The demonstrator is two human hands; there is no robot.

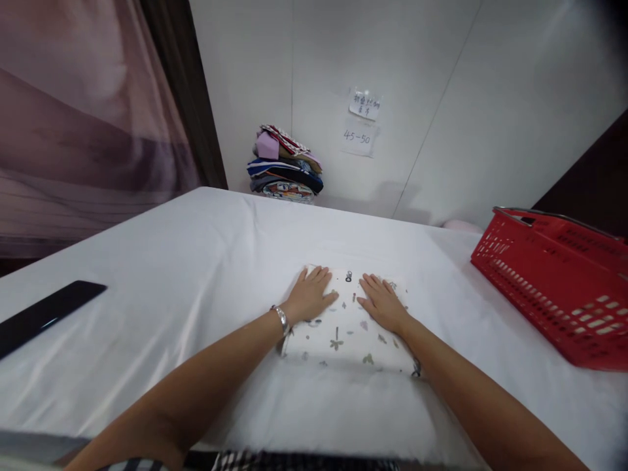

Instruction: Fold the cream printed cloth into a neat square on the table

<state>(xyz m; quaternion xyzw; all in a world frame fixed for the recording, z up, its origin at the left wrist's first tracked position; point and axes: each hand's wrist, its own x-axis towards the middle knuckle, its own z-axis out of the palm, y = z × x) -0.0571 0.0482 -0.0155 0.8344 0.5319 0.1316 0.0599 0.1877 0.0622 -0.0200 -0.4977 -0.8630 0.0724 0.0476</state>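
Both forearms stretched forward, left hand point(310, 294) and right hand point(381, 302) palms down, fingers seemingly flat

bare forearms, no sleeves; silver metal-link watch point(281, 318) on left wrist; checked black-white garment at bottom edge.
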